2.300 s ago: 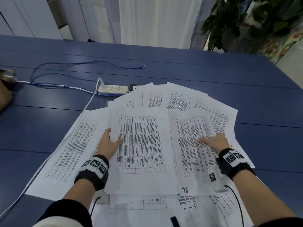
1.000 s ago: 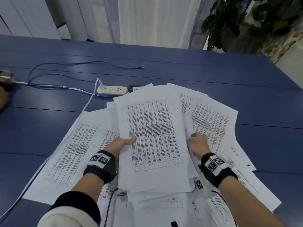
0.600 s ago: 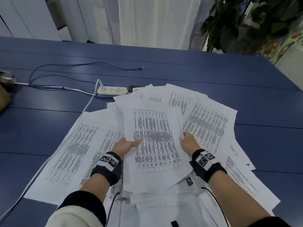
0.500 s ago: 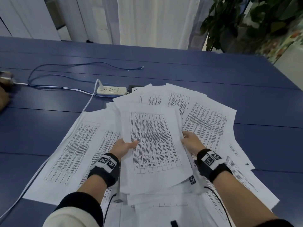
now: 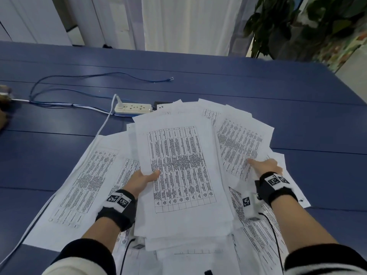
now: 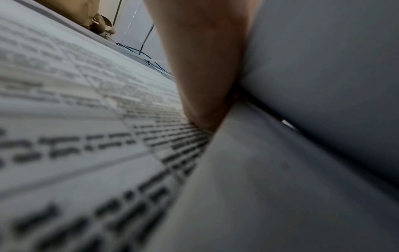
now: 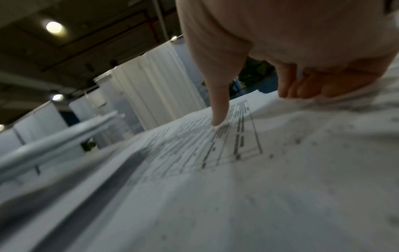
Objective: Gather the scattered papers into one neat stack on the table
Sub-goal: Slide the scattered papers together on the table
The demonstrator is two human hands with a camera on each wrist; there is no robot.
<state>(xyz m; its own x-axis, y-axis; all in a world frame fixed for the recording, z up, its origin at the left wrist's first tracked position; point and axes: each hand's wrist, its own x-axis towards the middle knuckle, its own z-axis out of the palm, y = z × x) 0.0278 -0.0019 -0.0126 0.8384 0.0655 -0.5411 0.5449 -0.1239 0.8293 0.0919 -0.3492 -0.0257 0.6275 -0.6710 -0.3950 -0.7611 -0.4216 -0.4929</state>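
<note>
Printed table sheets lie fanned over the blue table (image 5: 288,90). My left hand (image 5: 142,180) grips the left edge of a gathered stack (image 5: 182,169) at the centre, thumb on top and fingers underneath. In the left wrist view, part of that hand (image 6: 205,68) is wedged between the raised stack (image 6: 313,76) and a printed sheet below (image 6: 75,119). My right hand (image 5: 266,166) is at the lower right edge of a loose printed sheet (image 5: 241,143) beside the stack. Its thumb (image 7: 219,117) presses on the print and its fingers (image 7: 313,87) curl at the sheet's edge.
More sheets spread to the left (image 5: 85,181) and toward me (image 5: 198,259). A white power strip (image 5: 133,108) with a white cord sits behind the papers, and a blue cable (image 5: 95,76) loops beyond it. A potted plant (image 5: 297,26) stands past the far right corner.
My right hand has left the stack's right edge and moved right onto the neighbouring loose sheet. The left hand still holds the stack, which has shifted slightly away from me.
</note>
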